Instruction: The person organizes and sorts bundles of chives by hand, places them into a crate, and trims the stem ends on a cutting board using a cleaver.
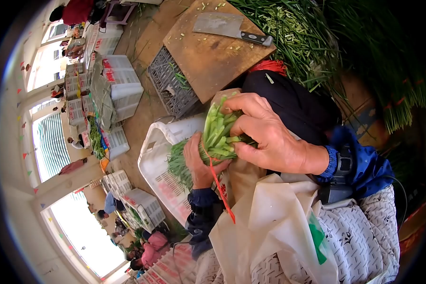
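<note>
My left hand (pixel 199 161) is closed around a bundle of green stalks (pixel 217 135), with the pale cut ends pointing up and the thin leafy part showing behind the fingers. A red tie (pixel 220 189) crosses the bundle and its loose end hangs down. Over the cut ends, my right hand (pixel 265 132) has its fingers curled, with thumb and fingertips touching the stalks. Whether single stalks are pinched there is partly hidden. Just beyond the left hand stands a white plastic crate (pixel 149 151).
A cleaver (pixel 232 31) lies on a wooden board (pixel 208 61), which rests over a grey crate (pixel 168 78). Loose greens and cut pieces (pixel 293 33) pile up behind it. Tied bundles (pixel 402 99) lie at the right. A translucent plastic sheet (pixel 270 208) covers my lap. Other people work among stacked crates at left.
</note>
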`<state>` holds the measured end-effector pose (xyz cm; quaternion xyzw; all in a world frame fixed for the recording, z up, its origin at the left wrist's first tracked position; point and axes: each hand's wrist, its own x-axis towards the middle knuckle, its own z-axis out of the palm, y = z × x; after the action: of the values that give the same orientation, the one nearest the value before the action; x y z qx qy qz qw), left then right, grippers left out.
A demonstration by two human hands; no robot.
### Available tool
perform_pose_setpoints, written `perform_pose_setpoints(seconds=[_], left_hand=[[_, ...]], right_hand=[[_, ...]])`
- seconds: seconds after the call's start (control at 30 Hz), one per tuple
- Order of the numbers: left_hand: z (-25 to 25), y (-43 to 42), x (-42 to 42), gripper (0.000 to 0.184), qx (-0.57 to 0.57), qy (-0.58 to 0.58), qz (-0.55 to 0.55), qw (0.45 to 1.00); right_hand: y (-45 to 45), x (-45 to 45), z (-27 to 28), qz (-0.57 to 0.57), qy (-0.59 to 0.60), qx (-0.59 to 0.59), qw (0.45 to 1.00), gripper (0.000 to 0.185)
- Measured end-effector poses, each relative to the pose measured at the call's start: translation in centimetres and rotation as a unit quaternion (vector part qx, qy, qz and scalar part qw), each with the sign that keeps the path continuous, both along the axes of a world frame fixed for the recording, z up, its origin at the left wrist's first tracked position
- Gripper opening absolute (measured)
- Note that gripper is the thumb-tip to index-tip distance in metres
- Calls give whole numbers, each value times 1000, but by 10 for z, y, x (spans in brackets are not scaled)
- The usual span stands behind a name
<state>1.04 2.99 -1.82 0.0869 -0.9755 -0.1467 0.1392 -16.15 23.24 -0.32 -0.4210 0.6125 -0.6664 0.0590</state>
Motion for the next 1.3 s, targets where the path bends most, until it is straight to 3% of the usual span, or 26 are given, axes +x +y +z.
perform_pose_setpoints(seconds=[0.1,0.2,0.3,0.43,0.47,0.6,0.63,0.7,0.77,0.8,0.83,0.9,0.93,0.97,1.03,1.17,1.3], left_hand=[[3,2,-1,102,11,-14,6,1000],[38,3,-10,107,31,-127,-4,991],[63,1,-19,111,73,-125,-25,989],[49,12,-34,113,157,-129,-35,979],[31,21,-39,105,79,-58,-27,995],[35,26,-50,89,139,-40,-10,989],[33,19,-45,90,153,-80,9,985],[14,-2,-28,88,143,-86,27,986],[8,-12,-25,87,177,-92,21,980],[10,-14,-26,87,189,-95,22,977],[12,-13,-28,87,209,-99,27,972],[16,-8,-35,86,252,-110,38,961],[19,-4,-39,81,263,-102,21,959],[21,1,-43,78,299,-100,28,949],[25,8,-48,73,367,-92,45,925],[29,9,-46,66,383,-103,48,917],[32,13,-48,74,384,-132,64,912]], right_hand=[[-7,5,-2,-36,4,-44,998,16],[-11,3,-1,-53,36,-76,995,14],[-12,-4,1,-45,44,-80,995,13],[-13,-6,6,-24,25,-72,997,10],[-12,-7,7,-24,32,-71,997,9],[1,-33,9,70,-155,-151,974,8],[9,-44,13,102,-279,-183,937,11],[30,-77,14,63,-412,-203,886,11],[66,-120,-17,86,-431,-137,888,10],[69,-132,-36,-66,-225,103,967,15],[70,-135,-58,-211,7,332,919,22],[77,-123,-101,-267,131,368,881,33],[72,-113,-104,-260,104,270,921,30],[74,-102,-100,-194,62,272,940,24],[64,-80,-89,-102,-70,157,980,22],[44,-50,-67,-28,-29,23,999,30],[33,-45,-59,-21,83,24,996,31]])
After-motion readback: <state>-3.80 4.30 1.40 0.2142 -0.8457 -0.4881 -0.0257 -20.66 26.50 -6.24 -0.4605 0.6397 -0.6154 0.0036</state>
